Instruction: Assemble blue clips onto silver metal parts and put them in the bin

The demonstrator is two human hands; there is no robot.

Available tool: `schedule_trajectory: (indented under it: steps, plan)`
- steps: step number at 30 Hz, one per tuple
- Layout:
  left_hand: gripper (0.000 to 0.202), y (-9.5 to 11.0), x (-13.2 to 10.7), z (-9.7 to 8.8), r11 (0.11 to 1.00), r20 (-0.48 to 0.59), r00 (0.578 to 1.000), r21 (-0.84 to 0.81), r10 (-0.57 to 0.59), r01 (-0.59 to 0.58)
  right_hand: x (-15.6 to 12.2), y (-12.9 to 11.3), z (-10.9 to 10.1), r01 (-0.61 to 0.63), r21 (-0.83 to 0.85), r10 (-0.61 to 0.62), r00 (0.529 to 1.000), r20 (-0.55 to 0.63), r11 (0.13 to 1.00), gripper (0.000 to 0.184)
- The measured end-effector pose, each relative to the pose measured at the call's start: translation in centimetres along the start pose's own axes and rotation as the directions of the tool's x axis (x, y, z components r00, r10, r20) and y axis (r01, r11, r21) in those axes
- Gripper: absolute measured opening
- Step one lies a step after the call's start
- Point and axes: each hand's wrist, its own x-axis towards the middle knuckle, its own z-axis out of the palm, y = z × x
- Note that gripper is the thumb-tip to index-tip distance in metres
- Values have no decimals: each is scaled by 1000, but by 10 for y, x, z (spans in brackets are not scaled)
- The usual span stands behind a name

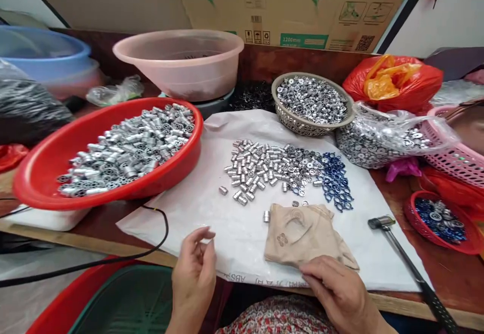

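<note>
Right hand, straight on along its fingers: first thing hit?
The folded beige cloth: the fingertips of the right hand point at its near edge and look almost on it; whether they already touch is hard to tell.

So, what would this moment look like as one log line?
left hand: above white sheet | right hand: at near edge of beige cloth | hammer: lying right of cloth

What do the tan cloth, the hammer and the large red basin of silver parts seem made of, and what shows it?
Tan cloth: matte fabric, judging by its soft folds and creases.
Hammer: shaft probably metal, given its grey sheen; the dotted black handle could be rubber or plastic.
Large red basin: most likely smooth plastic, from its even colour and slight gloss.
</note>
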Motion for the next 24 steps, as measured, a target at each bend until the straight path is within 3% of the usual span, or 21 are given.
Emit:
schedule_trajectory:
  steps: [2,4,5,8,12,16,20,24]
  plan:
    - [28,3,18,9,923,218,941,229,261,-309,-7,12,-9,-70,-52,69,997,-19,996,18]
    - [33,0,48,17,798,375,863,372,338,-474,-14,27,-23,-150,-128,142,987,-69,980,17]
    - [32,-3,63,21,755,446,832,404,330,-517,-17,36,-31,-188,-171,173,980,-98,967,17]
    - [31,-9,92,31,693,562,790,467,246,-549,-26,60,-54,-268,-284,233,960,-153,921,16]
    - [27,4,85,39,676,591,787,507,179,-535,-19,87,-67,-298,-330,255,953,-165,896,14]
    - [21,20,63,45,689,595,796,531,112,-494,32,87,-50,-224,-285,196,973,-121,932,18]
    - [20,25,43,49,730,605,789,494,102,-473,107,53,-12,-80,-314,137,977,161,946,21]
    - [26,20,35,48,787,550,827,459,114,-414,166,28,29,35,-328,69,952,299,944,26]
